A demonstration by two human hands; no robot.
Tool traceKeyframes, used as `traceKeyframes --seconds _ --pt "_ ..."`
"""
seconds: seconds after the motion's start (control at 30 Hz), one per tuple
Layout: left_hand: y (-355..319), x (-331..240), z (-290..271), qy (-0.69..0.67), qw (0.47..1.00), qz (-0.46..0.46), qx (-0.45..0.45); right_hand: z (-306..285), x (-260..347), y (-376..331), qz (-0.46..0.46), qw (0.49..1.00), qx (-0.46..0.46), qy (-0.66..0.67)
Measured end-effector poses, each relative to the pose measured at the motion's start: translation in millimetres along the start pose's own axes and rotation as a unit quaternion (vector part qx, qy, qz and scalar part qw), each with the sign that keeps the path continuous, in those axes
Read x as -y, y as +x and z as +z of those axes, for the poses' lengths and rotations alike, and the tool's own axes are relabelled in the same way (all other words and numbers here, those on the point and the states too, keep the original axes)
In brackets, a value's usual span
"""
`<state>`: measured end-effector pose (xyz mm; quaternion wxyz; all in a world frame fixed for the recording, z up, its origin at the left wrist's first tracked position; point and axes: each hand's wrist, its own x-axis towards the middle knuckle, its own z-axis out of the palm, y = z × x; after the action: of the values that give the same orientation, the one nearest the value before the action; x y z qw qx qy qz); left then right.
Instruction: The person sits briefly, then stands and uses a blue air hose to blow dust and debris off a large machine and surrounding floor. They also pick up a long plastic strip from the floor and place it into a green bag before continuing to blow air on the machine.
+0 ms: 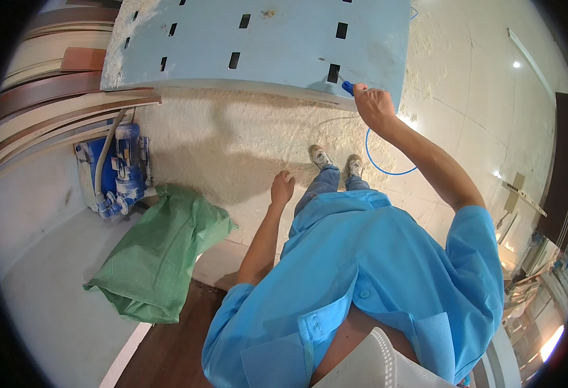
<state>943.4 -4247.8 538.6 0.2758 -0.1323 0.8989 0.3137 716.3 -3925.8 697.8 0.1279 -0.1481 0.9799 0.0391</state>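
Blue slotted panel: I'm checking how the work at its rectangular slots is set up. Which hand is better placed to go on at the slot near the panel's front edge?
Right. The right hand holds a blue-handled tool at a slot of the blue slotted panel; the left hand hangs empty, away from it.

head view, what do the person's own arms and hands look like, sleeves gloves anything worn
Both hands are bare: no gloves, rings or watch show on the left hand or the right hand. The forearms are uncovered too. The person wears a light blue short-sleeved shirt with a collar, a button front and a chest pocket; the sleeves end near the elbows, the right sleeve hem at the upper arm.
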Motion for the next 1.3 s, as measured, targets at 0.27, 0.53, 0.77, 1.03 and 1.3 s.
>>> traceKeyframes --seconds 0.27,0.53,0.77,1.03,1.3 --pt "-8 40 27 -0.03 0.994 -0.051 0.09 3 -19 7 0.027 0.984 0.089 0.15" --pt "52 40 0 -0.164 0.986 -0.033 -0.006 39 -49 23 0.133 0.837 0.192 0.495" --pt "31 41 -10 -0.25 0.963 -0.089 -0.054 64 -32 18 0.214 0.71 0.211 0.636" --pt "-37 71 25 -0.318 0.924 -0.209 -0.027 72 -36 30 0.201 0.616 0.256 0.717" --pt "-94 51 29 -0.474 0.836 -0.267 -0.075 29 -43 18 0.113 0.879 0.15 0.438"
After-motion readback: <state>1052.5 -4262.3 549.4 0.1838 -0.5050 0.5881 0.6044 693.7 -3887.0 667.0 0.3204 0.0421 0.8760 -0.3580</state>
